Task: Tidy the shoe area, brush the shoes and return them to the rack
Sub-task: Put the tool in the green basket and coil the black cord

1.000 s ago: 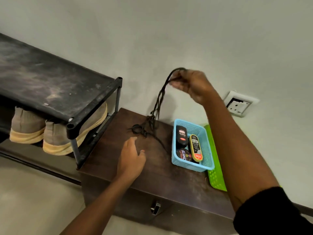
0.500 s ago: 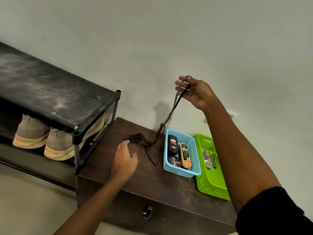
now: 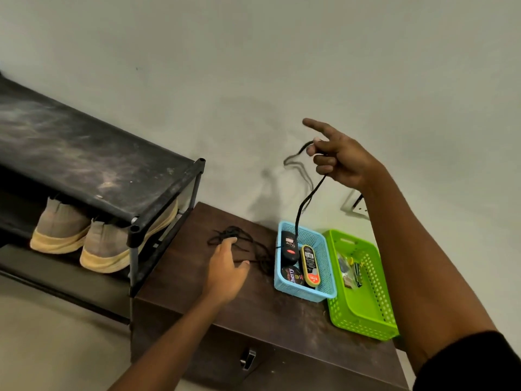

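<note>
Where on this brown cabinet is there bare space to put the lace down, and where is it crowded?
Bare: the front strip of the cabinet top, between the left hand and the blue basket, toward the front edge. The shoe rack's top shelf is bare. Crowded: the back, where the lace tangle lies beside the blue basket, with the green basket alongside.

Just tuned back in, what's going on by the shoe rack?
A person seems to be sorting out black laces on the brown cabinet. The raised right hand pinches one lace, which hangs down over the blue basket of polish. The left hand rests its fingers on the tangle lying on the cabinet top. The tan shoes sit untouched on the lower shelf of the rack.
</note>
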`<state>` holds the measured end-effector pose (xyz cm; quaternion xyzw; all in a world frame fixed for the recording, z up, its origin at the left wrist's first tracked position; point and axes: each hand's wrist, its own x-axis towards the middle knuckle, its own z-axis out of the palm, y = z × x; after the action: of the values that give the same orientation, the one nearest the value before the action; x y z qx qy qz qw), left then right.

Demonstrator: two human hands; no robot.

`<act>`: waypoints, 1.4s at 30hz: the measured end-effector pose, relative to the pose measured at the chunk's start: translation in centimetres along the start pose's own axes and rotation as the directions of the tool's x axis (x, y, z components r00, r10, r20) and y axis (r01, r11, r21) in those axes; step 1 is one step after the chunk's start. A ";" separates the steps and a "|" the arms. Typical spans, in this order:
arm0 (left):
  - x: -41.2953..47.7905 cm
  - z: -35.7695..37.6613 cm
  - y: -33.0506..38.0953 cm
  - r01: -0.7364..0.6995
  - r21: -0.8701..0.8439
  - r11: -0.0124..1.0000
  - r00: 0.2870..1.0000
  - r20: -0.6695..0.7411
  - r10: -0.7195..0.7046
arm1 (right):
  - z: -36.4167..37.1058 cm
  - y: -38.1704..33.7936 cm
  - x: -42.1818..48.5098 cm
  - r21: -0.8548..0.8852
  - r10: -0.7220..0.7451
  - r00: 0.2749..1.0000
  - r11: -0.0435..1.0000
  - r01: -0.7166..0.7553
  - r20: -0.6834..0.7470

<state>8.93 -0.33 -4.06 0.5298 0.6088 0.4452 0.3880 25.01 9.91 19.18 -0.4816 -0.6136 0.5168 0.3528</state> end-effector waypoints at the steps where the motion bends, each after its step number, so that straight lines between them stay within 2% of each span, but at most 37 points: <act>1: -0.1 0.2 0.0 -0.015 -0.027 1.000 1.000 0.011 0.015 | 0.5 0.0 -0.3 -0.009 0.015 1.000 1.000 -0.015 0.026; 6: -0.6 0.8 0.6 -0.147 -0.205 0.968 0.987 0.027 0.155 | 3.4 0.0 -3.0 -0.041 0.038 0.963 0.999 -0.028 0.266; 9: -0.8 1.1 0.9 -0.206 -0.212 0.955 0.973 0.058 0.223 | 4.3 -0.2 -4.9 -0.059 -0.009 0.942 0.998 0.030 0.335; 11: -1.1 1.3 1.0 -0.207 -0.171 0.963 0.965 0.125 0.229 | 4.3 -0.2 -5.9 0.021 -0.064 0.938 0.998 0.061 0.341; 13: -1.2 1.7 0.9 -0.214 -0.085 0.973 0.960 0.167 0.226 | 4.0 -0.1 -7.0 0.181 -0.138 0.930 0.980 0.080 0.342; 15: -1.4 2.0 0.9 -0.221 -0.034 0.975 0.955 0.194 0.224 | 3.6 0.2 -8.1 0.310 -0.201 0.926 0.946 0.098 0.319; 20: -1.8 2.9 1.2 -0.266 -0.039 0.963 0.919 0.291 0.266 | 2.9 3.0 -10.2 0.510 -0.287 0.927 0.850 0.131 0.240; 21: -1.9 3.0 1.1 -0.270 -0.066 0.961 0.892 0.357 0.276 | 2.7 3.7 -10.6 0.563 -0.292 0.935 0.816 0.132 0.203; 23: -2.0 3.2 0.8 -0.197 -0.196 0.961 0.794 0.543 0.273 | 2.5 5.1 -11.3 0.637 -0.282 0.947 0.761 0.124 0.153; 25: -2.5 3.4 0.8 -0.153 -0.229 0.961 0.696 0.666 0.269 | 2.8 6.6 -12.3 0.646 -0.261 0.958 0.753 0.123 0.122; 26: -2.7 3.6 0.7 -0.191 -0.183 0.964 0.691 0.672 0.265 | 3.0 7.3 -12.8 0.633 -0.248 0.965 0.762 0.139 0.087; 28: -2.6 3.9 0.4 -0.295 -0.065 0.953 0.750 0.603 0.273 | 3.0 8.8 -14.3 0.619 -0.235 0.970 0.753 0.226 -0.068; 30: -2.0 3.5 0.1 -0.318 0.044 0.947 0.812 0.528 0.248 | 2.1 10.5 -16.3 0.612 -0.237 0.912 0.681 0.402 -0.336; 32: -1.6 2.6 0.2 -0.317 0.092 0.944 0.851 0.468 0.240 | 0.1 12.4 -18.7 0.503 -0.203 0.759 0.639 0.582 -0.619; 33: -1.3 2.1 0.2 -0.329 0.115 0.937 0.859 0.449 0.246 | -1.0 13.4 -19.8 0.409 -0.187 0.665 0.660 0.630 -0.723; 35: -1.0 1.4 0.0 -0.359 0.173 0.917 0.859 0.446 0.252 | -3.0 15.7 -21.4 0.198 -0.170 0.496 0.771 0.605 -0.852; 36: -0.8 1.3 -0.1 -0.371 0.193 0.908 0.857 0.449 0.254 | -3.5 16.6 -21.8 0.095 -0.186 0.444 0.837 0.538 -0.877; 37: -0.9 1.2 -0.1 -0.373 0.191 0.908 0.857 0.445 0.258 | -3.5 17.5 -22.0 -0.010 -0.221 0.432 0.898 0.441 -0.875; 38: -0.9 1.2 -0.1 -0.369 0.155 0.917 0.858 0.437 0.271 | -2.9 18.2 -22.0 -0.105 -0.258 0.461 0.938 0.331 -0.849; 39: -1.0 1.3 0.2 -0.375 0.094 0.922 0.852 0.427 0.303 | -2.1 18.9 -21.8 -0.193 -0.285 0.542 0.956 0.220 -0.790; 40: -1.3 1.6 0.6 -0.395 0.037 0.918 0.840 0.419 0.345 | -0.9 19.5 -21.5 -0.288 -0.295 0.659 0.950 0.123 -0.692; 42: -2.1 2.5 1.5 -0.461 -0.027 0.887 0.791 0.441 0.425 | 2.0 20.5 -20.3 -0.501 -0.251 0.869 0.865 0.004 -0.426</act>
<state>11.98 -2.06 -3.38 0.7587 0.3832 0.3688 0.3763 33.60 -10.02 0.11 -0.6235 -0.6483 0.1861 0.3954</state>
